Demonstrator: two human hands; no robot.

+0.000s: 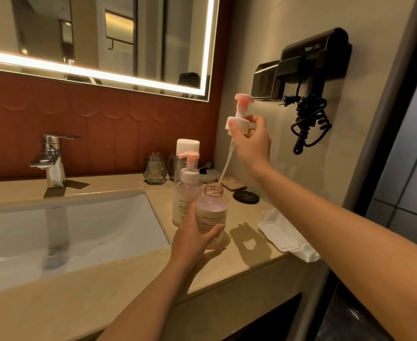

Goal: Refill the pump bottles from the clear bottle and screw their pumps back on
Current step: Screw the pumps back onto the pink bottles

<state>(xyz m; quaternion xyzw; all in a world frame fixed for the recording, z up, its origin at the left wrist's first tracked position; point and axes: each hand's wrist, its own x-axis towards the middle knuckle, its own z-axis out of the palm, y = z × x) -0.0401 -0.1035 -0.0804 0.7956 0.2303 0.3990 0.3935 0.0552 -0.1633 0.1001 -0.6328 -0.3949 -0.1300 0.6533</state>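
My left hand (194,238) stands at the near edge of the table (119,286), just right of the sink (62,232). Its fingers (218,227) are wrapped round the open pump bottle (211,210), which stands upright with its threaded neck bare. My right hand (251,141) is raised above and a little right of it, pinching the loose pump (239,119) by its white collar, pink head uppermost. The dip tube (225,166) slants down from the collar, and its tip sits right at the mouth of the bottle. From this one look I cannot say for sure whether the tube is just inside the rim or only touching it. Pink liquid shows up to about the shoulder of this bottle, so I judge the pouring for it done and only the pump left to seat. Just behind it, to the left, the second pump bottle (186,195) stands with its pump on, and it also has pink liquid in it. I take that one as finished, though I cannot see how tightly its collar is turned. The clear bottle (187,146) stands behind that one with its white cap on. What remains, as I read it, is to lower the tube fully, settle the collar on the threads and twist it down while my left hand holds the bottle steady.
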